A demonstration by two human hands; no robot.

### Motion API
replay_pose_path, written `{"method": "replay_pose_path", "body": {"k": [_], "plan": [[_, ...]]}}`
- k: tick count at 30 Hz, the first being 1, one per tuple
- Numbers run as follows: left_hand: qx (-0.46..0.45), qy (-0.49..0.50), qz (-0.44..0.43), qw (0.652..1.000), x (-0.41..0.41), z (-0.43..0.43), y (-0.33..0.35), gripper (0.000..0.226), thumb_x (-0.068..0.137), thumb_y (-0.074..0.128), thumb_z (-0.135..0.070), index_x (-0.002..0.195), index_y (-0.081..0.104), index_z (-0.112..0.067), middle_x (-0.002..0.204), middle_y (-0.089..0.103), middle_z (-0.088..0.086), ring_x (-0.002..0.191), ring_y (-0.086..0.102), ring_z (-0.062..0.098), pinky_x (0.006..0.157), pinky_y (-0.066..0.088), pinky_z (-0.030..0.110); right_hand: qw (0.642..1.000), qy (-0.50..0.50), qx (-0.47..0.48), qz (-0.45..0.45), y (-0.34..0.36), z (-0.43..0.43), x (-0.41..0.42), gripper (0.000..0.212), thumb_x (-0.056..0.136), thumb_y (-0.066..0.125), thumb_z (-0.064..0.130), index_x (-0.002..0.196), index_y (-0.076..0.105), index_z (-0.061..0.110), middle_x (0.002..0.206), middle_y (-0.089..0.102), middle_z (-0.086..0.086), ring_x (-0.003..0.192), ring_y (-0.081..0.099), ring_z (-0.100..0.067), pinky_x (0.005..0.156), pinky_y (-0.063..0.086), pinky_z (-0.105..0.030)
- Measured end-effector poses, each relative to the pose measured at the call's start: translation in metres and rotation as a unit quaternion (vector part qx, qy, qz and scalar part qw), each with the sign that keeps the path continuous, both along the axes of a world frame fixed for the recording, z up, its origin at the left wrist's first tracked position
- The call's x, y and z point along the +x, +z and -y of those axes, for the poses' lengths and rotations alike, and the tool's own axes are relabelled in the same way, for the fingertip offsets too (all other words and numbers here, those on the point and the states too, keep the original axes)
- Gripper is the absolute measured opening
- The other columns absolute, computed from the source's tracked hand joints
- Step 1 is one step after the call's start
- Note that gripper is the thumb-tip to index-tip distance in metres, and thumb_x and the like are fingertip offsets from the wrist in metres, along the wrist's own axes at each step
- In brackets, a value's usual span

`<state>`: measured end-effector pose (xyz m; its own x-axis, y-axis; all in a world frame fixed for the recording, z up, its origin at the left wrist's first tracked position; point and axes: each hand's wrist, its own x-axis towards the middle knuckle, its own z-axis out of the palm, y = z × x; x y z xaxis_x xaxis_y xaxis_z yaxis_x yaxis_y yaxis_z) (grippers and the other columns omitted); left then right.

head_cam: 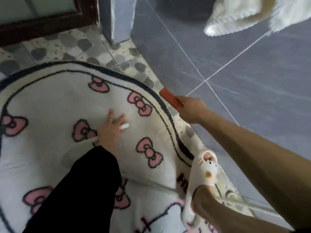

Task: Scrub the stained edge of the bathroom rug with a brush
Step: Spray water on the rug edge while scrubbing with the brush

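A white fluffy rug (55, 101) with pink bows and a dark outline covers the floor at the left and centre. My right hand (191, 109) grips an orange-red brush (170, 97) and holds it against the rug's dark right edge. My left hand (110, 130), in a black sleeve, lies flat on the rug with fingers spread. A small white tube-like thing (124, 126) sits under its fingers; what it is I cannot tell.
My foot in a cream slipper (204, 172) stands on the rug's right rim. Pebble-pattern tiles (117, 52) border the rug. Grey wall tiles (244, 81) rise at the right. A white towel (244, 15) hangs top right. A dark door frame (42, 22) is top left.
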<state>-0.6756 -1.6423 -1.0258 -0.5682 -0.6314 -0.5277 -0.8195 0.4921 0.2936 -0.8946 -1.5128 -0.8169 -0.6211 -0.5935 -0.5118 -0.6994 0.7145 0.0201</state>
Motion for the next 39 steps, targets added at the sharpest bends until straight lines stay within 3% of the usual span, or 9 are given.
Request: {"method": "replay_pose_path", "body": {"k": [8,12,19,23,25,27,34,37,39], "plan": [[0.002,-0.022,0.053,0.998,-0.008,0.002,-0.001,0.066,0.103,0.045,-0.045,0.155,0.005,-0.052,0.167,-0.018,0.001,0.136,0.048,0.029,0.101,0.047,0.043,0.997,-0.015,0.036,0.070,-0.059,-0.009,0.013,0.054,0.093,0.045,0.014,0.140,0.045,0.041,0.092,0.053,0.000,0.077,0.054,-0.022,0.066,0.046,-0.033],[0.003,-0.031,0.077,0.997,-0.012,0.004,-0.006,0.065,0.105,0.040,-0.044,0.155,-0.001,-0.052,0.166,-0.023,-0.003,0.142,0.042,0.025,0.103,0.046,0.046,0.996,-0.031,0.041,0.074,-0.091,-0.027,0.009,0.042,0.092,0.045,0.019,0.130,0.050,0.036,0.110,0.062,-0.005,0.095,0.061,-0.030,0.083,0.055,-0.040],[-0.011,-0.041,0.145,0.989,-0.022,0.007,0.000,0.063,0.105,0.034,-0.052,0.153,-0.007,-0.054,0.165,-0.023,-0.005,0.145,0.035,0.022,0.105,0.045,0.046,0.996,-0.017,0.035,0.077,-0.138,-0.033,-0.006,0.050,0.093,0.044,0.010,0.142,0.041,0.018,0.106,0.061,-0.015,0.093,0.063,-0.034,0.070,0.047,-0.036],[-0.023,-0.049,0.212,0.976,-0.048,0.001,0.029,0.053,0.104,0.036,-0.054,0.154,0.019,-0.049,0.167,0.010,0.005,0.135,0.047,0.032,0.103,0.041,0.047,0.993,-0.068,0.024,0.097,-0.152,-0.025,0.004,0.062,0.099,0.038,0.009,0.157,0.019,0.016,0.133,0.054,-0.016,0.119,0.057,-0.033,0.088,0.049,-0.042],[-0.047,-0.048,0.222,0.973,-0.069,-0.006,0.048,0.045,0.104,0.040,-0.051,0.145,0.044,-0.032,0.147,0.047,0.008,0.125,0.056,0.030,0.098,0.043,0.042,0.991,-0.086,0.019,0.103,-0.156,-0.026,0.005,0.062,0.099,0.036,0.009,0.158,0.015,0.012,0.138,0.051,-0.017,0.123,0.054,-0.034,0.095,0.048,-0.044],[-0.049,-0.020,0.206,0.977,-0.086,-0.014,0.068,0.044,0.104,0.043,-0.050,0.134,0.056,-0.021,0.132,0.060,0.007,0.120,0.059,0.027,0.092,0.044,0.035,0.992,-0.071,0.011,0.103,-0.156,-0.029,0.001,0.063,0.099,0.037,0.010,0.158,0.014,0.011,0.134,0.053,-0.018,0.120,0.056,-0.034,0.092,0.049,-0.044],[-0.038,0.030,0.153,0.987,-0.093,-0.014,0.098,0.063,0.099,0.040,-0.063,0.136,0.041,-0.012,0.125,0.060,0.011,0.113,0.060,0.031,0.082,0.043,0.038,0.991,-0.029,0.041,0.121,-0.148,-0.023,0.002,0.072,0.097,0.035,0.012,0.160,0.001,0.013,0.135,0.052,-0.021,0.117,0.057,-0.036,0.091,0.049,-0.043],[-0.056,0.028,0.122,0.990,-0.086,-0.014,0.081,0.057,0.101,0.032,-0.060,0.132,0.040,-0.013,0.126,0.059,0.012,0.112,0.060,0.033,0.080,0.041,0.039,0.990,0.001,0.041,0.135,-0.140,-0.015,-0.008,0.074,0.093,0.039,0.019,0.160,0.009,0.027,0.130,0.056,-0.019,0.104,0.060,-0.033,0.085,0.049,-0.036],[-0.051,0.034,0.095,0.994,-0.085,-0.012,0.067,0.047,0.103,0.034,-0.054,0.128,0.041,-0.015,0.127,0.056,0.012,0.113,0.059,0.034,0.082,0.041,0.040,0.987,0.065,0.064,0.130,-0.135,-0.007,-0.028,0.056,0.096,0.035,0.039,0.152,0.032,0.035,0.122,0.062,-0.018,0.094,0.064,-0.028,0.079,0.051,-0.028]]}}
